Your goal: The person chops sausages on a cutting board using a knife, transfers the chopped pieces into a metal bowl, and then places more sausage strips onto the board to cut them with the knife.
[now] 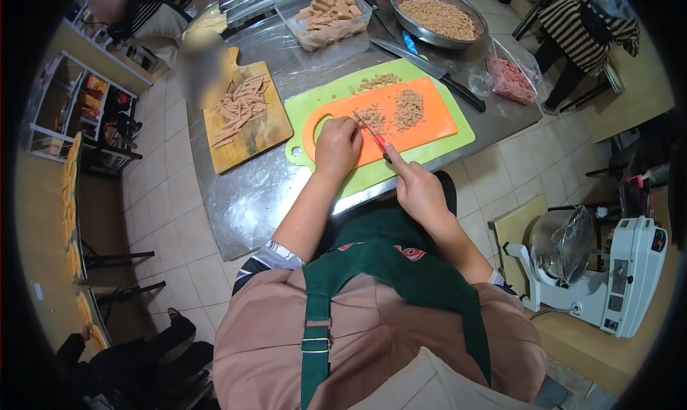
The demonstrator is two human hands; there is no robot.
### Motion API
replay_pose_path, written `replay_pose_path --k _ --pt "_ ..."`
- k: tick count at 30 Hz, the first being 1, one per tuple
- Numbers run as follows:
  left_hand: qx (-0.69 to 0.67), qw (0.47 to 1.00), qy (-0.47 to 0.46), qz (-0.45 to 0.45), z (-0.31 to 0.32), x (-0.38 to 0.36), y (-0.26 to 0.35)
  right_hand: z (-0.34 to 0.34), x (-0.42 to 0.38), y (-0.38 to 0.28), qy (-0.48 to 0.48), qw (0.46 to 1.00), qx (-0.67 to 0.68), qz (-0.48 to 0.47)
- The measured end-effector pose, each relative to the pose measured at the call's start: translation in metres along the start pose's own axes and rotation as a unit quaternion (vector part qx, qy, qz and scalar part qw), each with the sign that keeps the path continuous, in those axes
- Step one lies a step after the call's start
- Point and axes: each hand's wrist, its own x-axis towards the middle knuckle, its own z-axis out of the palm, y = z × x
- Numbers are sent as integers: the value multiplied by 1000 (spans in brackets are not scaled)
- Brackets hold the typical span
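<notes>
My right hand [418, 189] grips a small knife [380, 139] by its red and black handle, the blade angled over an orange cutting board [438, 118]. Curled fingers of my left hand [338, 145] press down close to the blade, and what they hold is hidden. Beside the blade lies a small pile of chopped brown meat [371, 119], with a larger chopped pile [408, 109] to its right. Underneath the orange board is a green cutting board [322, 88], with more chopped bits [379, 81] along its far side.
Left on the metal table [229, 213], a wooden board [273, 134] carries meat strips [243, 109]. Behind stand a plastic tub of meat pieces [329, 16] and a steel bowl of chopped meat [440, 18]. A large knife [429, 70] and bagged pink meat [511, 77] lie right. Other people are nearby.
</notes>
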Motion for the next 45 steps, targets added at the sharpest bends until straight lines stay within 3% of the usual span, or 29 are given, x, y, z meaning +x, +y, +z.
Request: replay_pose_path --k 12,15,25,27,29,34,45 --pt "1 1000 -7 -17 2 -1 -1 11 18 -1 -37 998 -55 6" --pt "-5 1000 -2 -17 2 -1 -1 24 23 4 -16 1000 -18 -8" --pt "-14 999 17 -47 0 -1 1 1 -26 2 -52 998 -11 34" --pt "-16 998 21 -54 -2 -1 4 1 -29 7 -33 998 35 34" --pt "-15 993 -6 -117 -5 0 8 -2 -27 9 -21 996 82 34" --pt "-11 997 -4 -75 -4 -3 0 1 -14 3 4 990 134 34" --pt "-12 999 15 -50 -5 -5 -1 15 7 -9 -48 998 -47 20"
